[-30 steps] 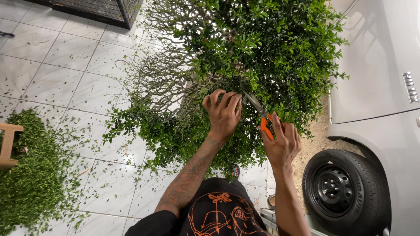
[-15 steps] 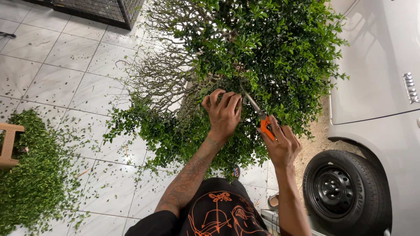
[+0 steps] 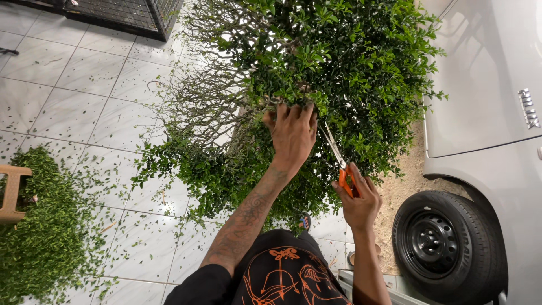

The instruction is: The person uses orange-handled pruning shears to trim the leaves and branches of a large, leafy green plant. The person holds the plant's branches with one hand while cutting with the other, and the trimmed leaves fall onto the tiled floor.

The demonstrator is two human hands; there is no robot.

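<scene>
Head view: one left hand (image 3: 292, 137) grips one bush (image 3: 339, 62); one right hand (image 3: 358, 199) clasps one pair of orange-handled scissors (image 3: 337, 155).

The dense green bush (image 3: 339, 73) fills the space above both hands, so no hand passes through it without pushing leaves and twigs. On its left side, bare thin branches (image 3: 197, 101) stand in the way too. Further left, the tiled floor (image 3: 73, 85) gives wide free room, until the pile of cut leaves (image 3: 39, 248). To the right, the silver car (image 3: 485, 113) and its wheel (image 3: 446, 248) close the way.
</scene>
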